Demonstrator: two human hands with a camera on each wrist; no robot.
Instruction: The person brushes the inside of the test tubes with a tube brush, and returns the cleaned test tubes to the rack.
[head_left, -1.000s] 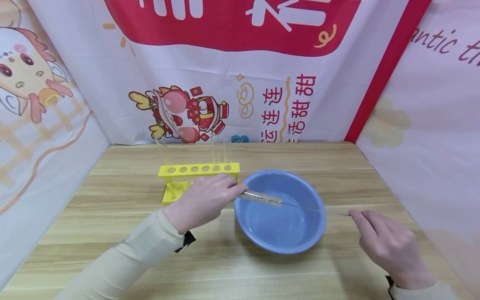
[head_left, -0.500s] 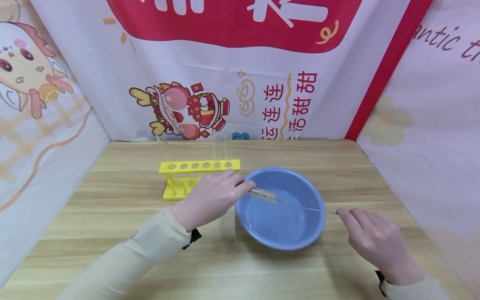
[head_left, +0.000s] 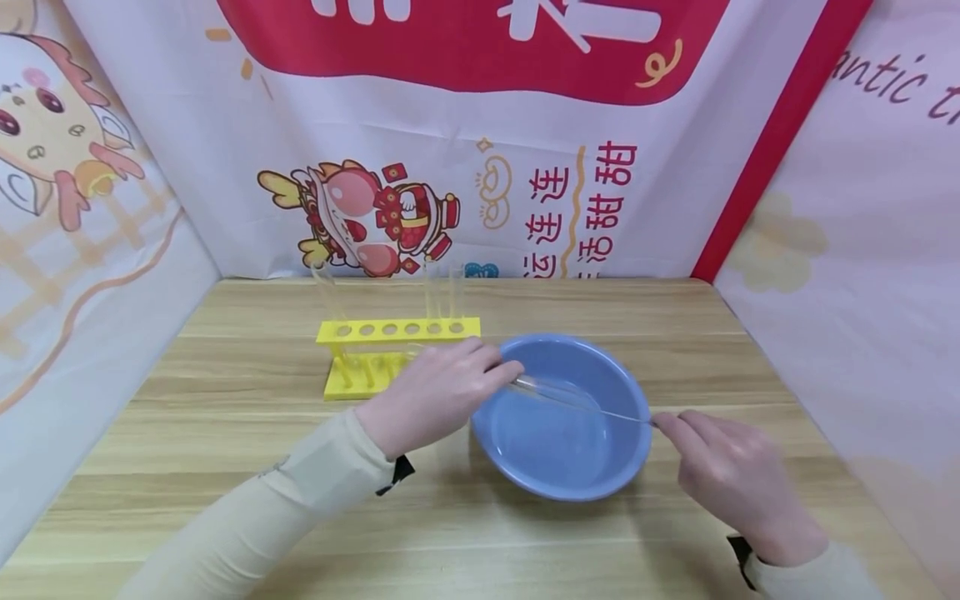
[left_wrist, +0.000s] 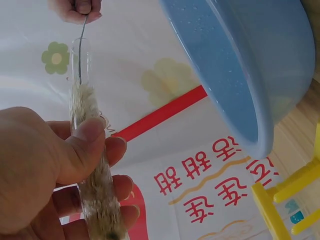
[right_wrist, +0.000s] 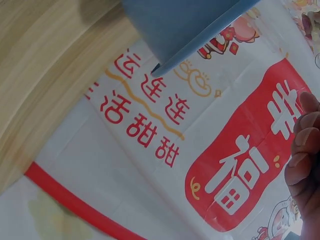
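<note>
Left hand (head_left: 442, 392), head view, is clamping round a glass test tube (head_left: 551, 392) that is slanting over a blue basin (head_left: 547, 442). Right hand (head_left: 735, 467) is pinching a thin wire (head_left: 622, 416) by the basin's right rim; wire is running toward the tube. Yellow rack (head_left: 401, 331) is standing on the worktop (head_left: 600, 550), left of the basin, holding a leaning tube (head_left: 326, 292) at its left end and two upright tubes (head_left: 442, 292) at its right.

Left wrist view: pale bristles (left_wrist: 97, 200) are filling much of the held tube, wire leading out through the mouth. Droplets (left_wrist: 197, 22) are clinging inside the basin.

Right wrist view: right hand's fingers are curling at the edge; their grip is not showing here.
</note>
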